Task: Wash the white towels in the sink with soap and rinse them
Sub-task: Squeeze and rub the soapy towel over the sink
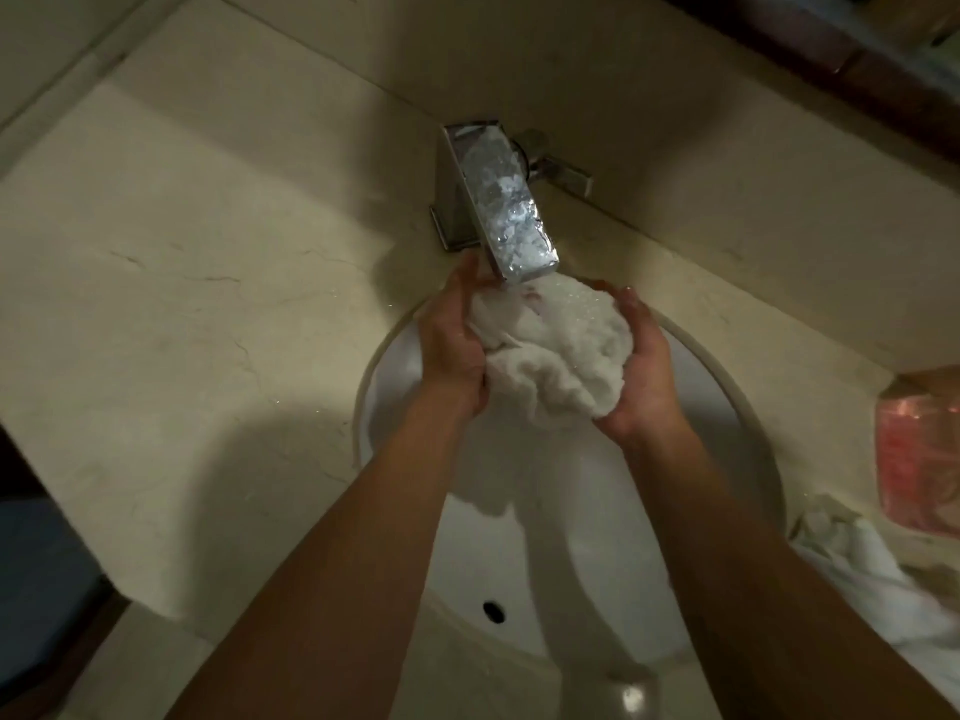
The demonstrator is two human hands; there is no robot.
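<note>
A bunched, wet white towel (pixel 558 350) sits between my two hands over the white sink (pixel 582 553), right under the spout of the chrome faucet (pixel 498 200). Foam or water glistens on the top of the towel. My left hand (pixel 451 345) grips the towel's left side with the fingers curled round it. From the right and below, my right hand (pixel 641 366) cups and holds the towel. Another white towel (pixel 867 569) lies crumpled on the counter at the right of the sink.
The beige stone counter (pixel 197 283) surrounds the round sink. A pink packet (pixel 917 454) lies at the right edge of the counter. The faucet handle (pixel 561 168) sticks out to the right behind the spout. The overflow hole (pixel 493 611) shows in the near wall of the basin.
</note>
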